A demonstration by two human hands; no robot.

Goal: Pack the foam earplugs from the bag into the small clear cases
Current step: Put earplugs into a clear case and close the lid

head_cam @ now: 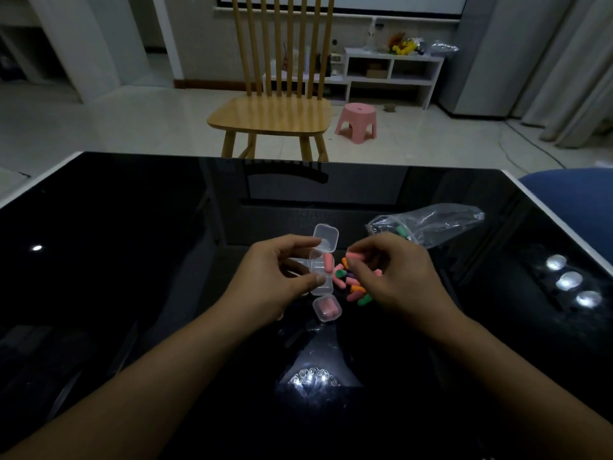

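Two hands: left hand (pixel 275 277) grips open case (pixel 321 260), right hand (pixel 384 270) pinches pink earplug (pixel 352 254); bag (pixel 428 227) behind.

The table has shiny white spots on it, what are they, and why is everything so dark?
In the head view, the white spots are lamp glare on the glossy black table, which also mirrors the chair. The light is dim, so the hands look shadowy. The wide lens bends the table edges, and the clear case is slightly soft.
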